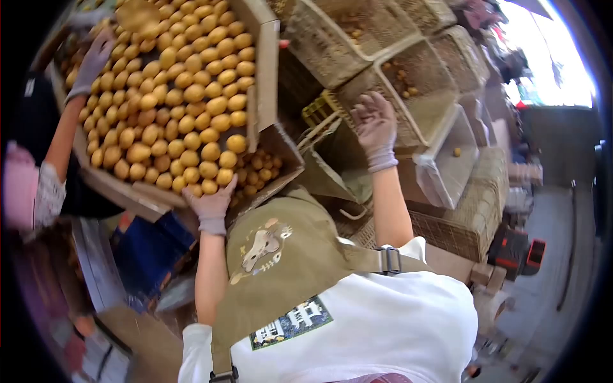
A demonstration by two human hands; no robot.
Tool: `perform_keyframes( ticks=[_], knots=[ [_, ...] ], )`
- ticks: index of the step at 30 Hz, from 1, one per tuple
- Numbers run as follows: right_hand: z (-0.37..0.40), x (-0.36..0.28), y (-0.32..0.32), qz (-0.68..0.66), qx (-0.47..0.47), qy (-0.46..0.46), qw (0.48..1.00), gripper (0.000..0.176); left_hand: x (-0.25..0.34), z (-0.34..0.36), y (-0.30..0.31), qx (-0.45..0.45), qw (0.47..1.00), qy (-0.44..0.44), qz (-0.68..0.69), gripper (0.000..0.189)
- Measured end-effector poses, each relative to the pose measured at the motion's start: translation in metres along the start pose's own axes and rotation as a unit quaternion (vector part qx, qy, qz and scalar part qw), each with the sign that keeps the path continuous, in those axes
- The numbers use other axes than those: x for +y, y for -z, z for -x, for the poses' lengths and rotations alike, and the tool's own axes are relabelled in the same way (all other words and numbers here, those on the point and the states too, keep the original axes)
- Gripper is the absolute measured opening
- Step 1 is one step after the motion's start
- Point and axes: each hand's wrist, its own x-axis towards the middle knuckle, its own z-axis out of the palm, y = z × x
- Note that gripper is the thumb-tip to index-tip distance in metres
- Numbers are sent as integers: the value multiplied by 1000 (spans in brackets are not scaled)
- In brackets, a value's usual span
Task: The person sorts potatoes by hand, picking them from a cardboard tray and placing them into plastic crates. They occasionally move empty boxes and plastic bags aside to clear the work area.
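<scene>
Round yellow-orange fruits (159, 112) cover a large sorting table with a raised wooden edge (267, 70). My left hand (212, 205), in a pale glove, is at the table's near edge with its fingers spread, touching or very close to the nearest fruits. Just to its right, smaller, browner fruits (258, 167) fill a corner section. My right hand (375, 124), also gloved, hangs above the near side of a plastic crate (424, 127). Its fingers are loosely bent and apart, and no fruit shows in them. A few fruits (405, 83) lie in that crate.
Another person's gloved hand (96, 60) reaches over the table's left side. More crates (332, 48) stand at the back, one clear-sided crate (450, 163) to the right. An open bin (338, 159) sits between table and crates. A black-and-red device (516, 250) is at right.
</scene>
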Motion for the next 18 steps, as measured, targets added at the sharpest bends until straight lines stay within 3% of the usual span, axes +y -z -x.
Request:
perform_keyframes(
  ticks=[3,4,6,7,9,11,14,17,18],
  knots=[
    [37,77,-37,257,-205,-48,943,25,3,-3,16,-68,997,-20,-32,79],
    [53,98,-47,400,-292,40,868,28,3,-5,22,-95,992,-47,-73,77],
    [71,114,-69,587,-465,207,629,37,4,-5,22,-61,996,-43,-55,75],
    [78,125,-77,585,-519,241,575,37,6,4,8,-13,998,9,53,74],
    [86,146,-80,609,-554,205,529,37,4,13,-6,47,997,2,53,77],
    [81,161,-84,655,-578,238,423,40,5,16,-1,0,999,-13,30,73],
    [68,185,-99,633,-554,357,407,41,8,15,3,-11,1000,-11,16,63],
    [54,192,-123,741,-576,126,322,41,9,6,18,18,1000,4,-21,55],
    [43,209,-111,707,-512,201,444,43,9,7,15,81,995,12,-56,45]
  ],
)
